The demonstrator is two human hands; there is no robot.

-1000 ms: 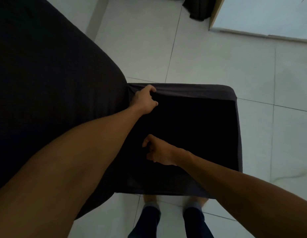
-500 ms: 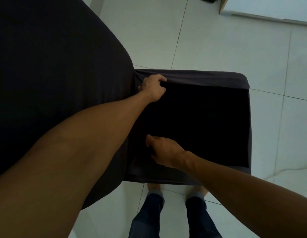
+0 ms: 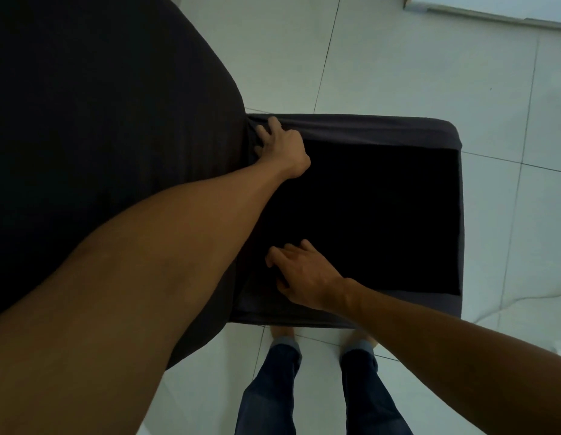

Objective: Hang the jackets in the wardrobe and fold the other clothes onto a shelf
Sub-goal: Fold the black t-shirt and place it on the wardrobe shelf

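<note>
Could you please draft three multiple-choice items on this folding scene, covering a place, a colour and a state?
1. Where does the black cloth lie?
A. on the footstool
B. on the floor
C. on a hanger

2. What colour are the trousers?
A. white
B. red
C. dark blue

3. How is the left hand?
A. raised in the air
B. pressed on the cloth's far corner
C. holding a hanger

Answers: 1 A, it covers the stool top; 2 C, denim legs show below; 3 B, while the right hand rests near the front edge.

matt dark cloth, glossy tile

the black garment is smooth matt fabric on a cloth-covered stool; the pale floor tiles look smooth, slightly glossy.
</note>
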